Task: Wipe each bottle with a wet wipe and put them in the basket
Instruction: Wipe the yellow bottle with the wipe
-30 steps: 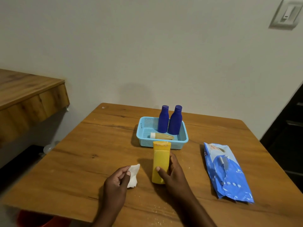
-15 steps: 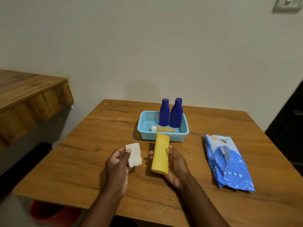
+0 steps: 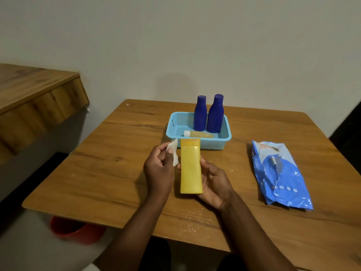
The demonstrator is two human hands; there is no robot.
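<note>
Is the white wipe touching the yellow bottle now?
Cannot tell. In the head view the wipe, pinched in the left hand, sits right at the left edge of the yellow bottle; no clear gap or contact shows.

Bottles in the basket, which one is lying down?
The small yellowish bottle with the white cap lies on its side at the front of the basket. The two blue bottles behind it stand upright.

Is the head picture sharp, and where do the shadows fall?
Head view: dim, warm light; the yellow bottle and both hands are fairly sharp; the basket throws a soft shadow to its left on the table; a faint shadow lies on the wall above the blue bottles; wide-angle bending at the edges.
</note>
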